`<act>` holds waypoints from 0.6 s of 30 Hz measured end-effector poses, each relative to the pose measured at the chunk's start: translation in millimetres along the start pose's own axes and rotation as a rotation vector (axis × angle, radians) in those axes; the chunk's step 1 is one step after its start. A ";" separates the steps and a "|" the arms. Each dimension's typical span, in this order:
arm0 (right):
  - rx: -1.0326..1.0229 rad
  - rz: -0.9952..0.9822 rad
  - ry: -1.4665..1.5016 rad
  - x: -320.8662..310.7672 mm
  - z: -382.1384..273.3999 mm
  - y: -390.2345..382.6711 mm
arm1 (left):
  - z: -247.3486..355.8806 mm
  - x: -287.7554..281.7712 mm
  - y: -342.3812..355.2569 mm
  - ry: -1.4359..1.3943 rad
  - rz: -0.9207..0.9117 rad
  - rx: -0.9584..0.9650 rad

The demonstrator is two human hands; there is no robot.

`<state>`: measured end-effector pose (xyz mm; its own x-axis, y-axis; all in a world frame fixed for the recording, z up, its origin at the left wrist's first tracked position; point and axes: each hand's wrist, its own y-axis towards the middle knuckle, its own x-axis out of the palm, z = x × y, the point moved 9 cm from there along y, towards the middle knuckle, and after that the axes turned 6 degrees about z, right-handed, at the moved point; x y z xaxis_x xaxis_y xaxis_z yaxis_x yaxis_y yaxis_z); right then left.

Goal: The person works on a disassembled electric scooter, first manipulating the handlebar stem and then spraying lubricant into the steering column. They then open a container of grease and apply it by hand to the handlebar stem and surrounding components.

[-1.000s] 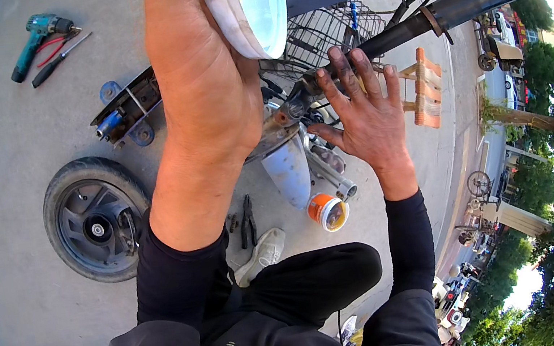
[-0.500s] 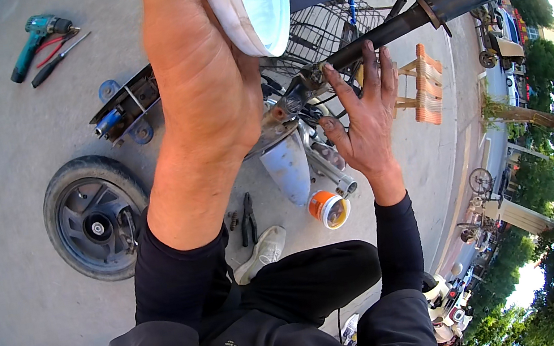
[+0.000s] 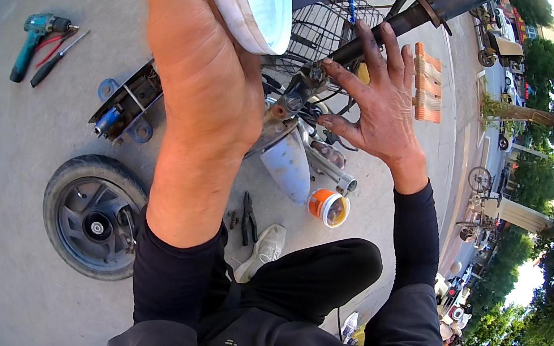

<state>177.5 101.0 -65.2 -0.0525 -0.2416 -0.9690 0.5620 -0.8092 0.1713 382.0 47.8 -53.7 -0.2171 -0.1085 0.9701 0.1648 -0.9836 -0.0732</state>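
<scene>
My left hand (image 3: 213, 74) is raised close in front, closed round a white round lid (image 3: 273, 9) with a smear of yellow grease inside; its fingertips are out of view. My right hand (image 3: 380, 108) is spread, its fingers dark with grime, beside a black tube (image 3: 405, 19). Its index fingertip is near the rusty metal joint (image 3: 296, 93) at the tube's lower end; whether they touch I cannot tell. Below the joint hang a scuffed pale-blue mudguard (image 3: 287, 167) and bare metal fork legs (image 3: 330, 168). An orange-and-white tub (image 3: 329, 208) with brownish contents stands on the ground underneath.
A wheel with tyre (image 3: 98, 217) lies at left, near a metal bracket assembly (image 3: 127, 106). A cordless drill (image 3: 35, 41), red-handled pliers and a screwdriver (image 3: 59, 60) lie far left. Black pliers (image 3: 247, 218) are by my shoe (image 3: 264, 248). A small slatted stool (image 3: 428, 85) stands at right.
My right hand has moved a little to the right, its fingers still spread. My left hand and the lid have shifted slightly right.
</scene>
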 end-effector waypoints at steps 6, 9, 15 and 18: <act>-0.187 -0.206 -0.046 3.7 -7.0 29.2 | 2.3 -6.2 1.5 -0.014 0.059 0.007; -0.187 -0.211 -0.009 -0.5 -10.0 28.0 | 4.5 -5.1 2.9 -0.027 0.073 -0.004; -0.010 -0.050 0.037 0.2 2.6 9.0 | 0.7 -3.1 3.1 0.008 -0.018 -0.025; -0.053 -0.119 -0.013 13.1 -7.8 11.1 | -2.4 -1.9 2.0 -0.021 0.004 -0.035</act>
<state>189.5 93.0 -77.4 -0.1319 -0.1522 -0.9795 0.5938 -0.8034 0.0449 380.4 45.7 -56.3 -0.1962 -0.1099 0.9744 0.1314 -0.9877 -0.0849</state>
